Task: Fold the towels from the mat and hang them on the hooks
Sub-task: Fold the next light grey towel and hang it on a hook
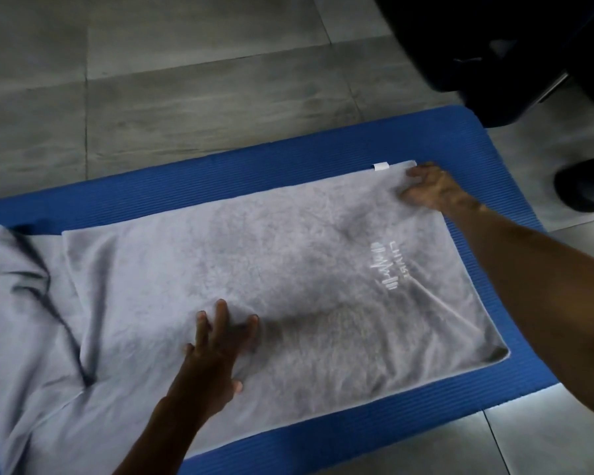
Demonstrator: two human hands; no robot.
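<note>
A grey towel [288,255] lies spread flat on a blue ribbed mat [254,156] on the floor, with white embroidered lettering near its right end and a small white loop tag [380,166] at its far edge. My left hand [216,354] presses flat on the towel's middle, fingers spread. At the towel's far right corner rests my right hand [432,188], fingers on the cloth; I cannot tell whether it pinches the corner. More grey cloth [18,303] lies rumpled at the left, partly under the flat towel. No hooks are in view.
Grey floor tiles [186,80] surround the mat. A dark bulky object with a metal bar [494,63] stands at the top right, close to the mat's far corner. A dark shoe [587,186] sits at the right edge.
</note>
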